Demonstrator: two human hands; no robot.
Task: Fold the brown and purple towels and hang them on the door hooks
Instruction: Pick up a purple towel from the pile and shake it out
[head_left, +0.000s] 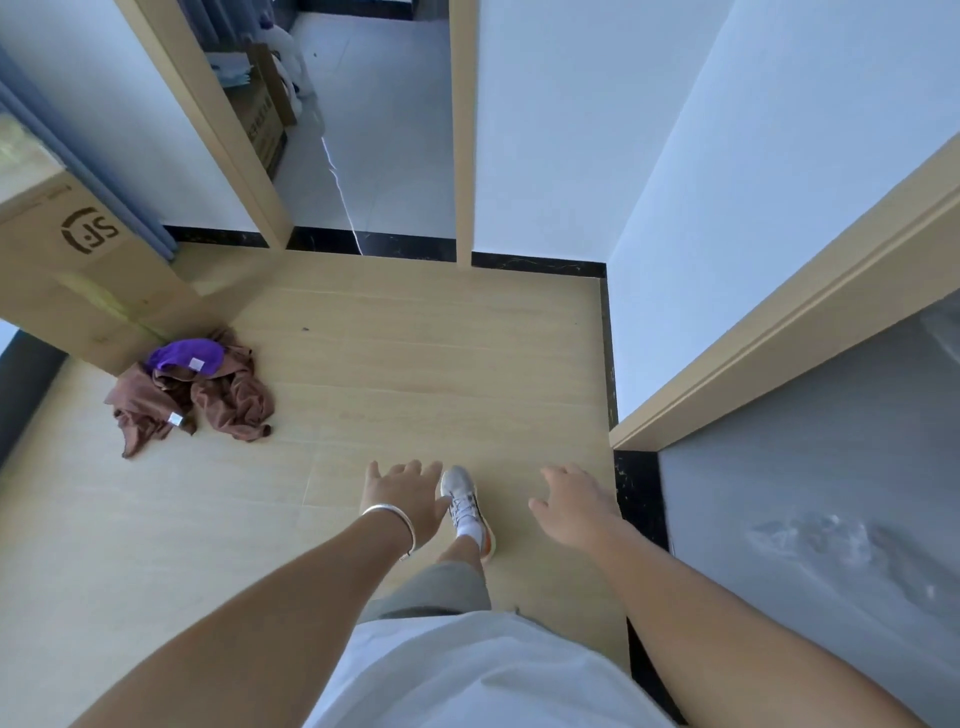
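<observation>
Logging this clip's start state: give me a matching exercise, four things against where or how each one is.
Things:
1. purple towel
2. brown towel
3. left hand
4. cardboard box

States:
A. crumpled on the floor, partly under another cloth
B. open, holds nothing, bracelet at the wrist
C. stands by the wall, printed logo
D. bunched on top of the pile

Pairs: 1-D, 2-A, 3-B, 4-C

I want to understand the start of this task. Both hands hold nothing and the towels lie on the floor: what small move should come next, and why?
Probably a step forward and left toward the pile. The purple towel lies crumpled on the brown towel beside the cardboard box, while the left hand and right hand hang open and far from them.
</observation>
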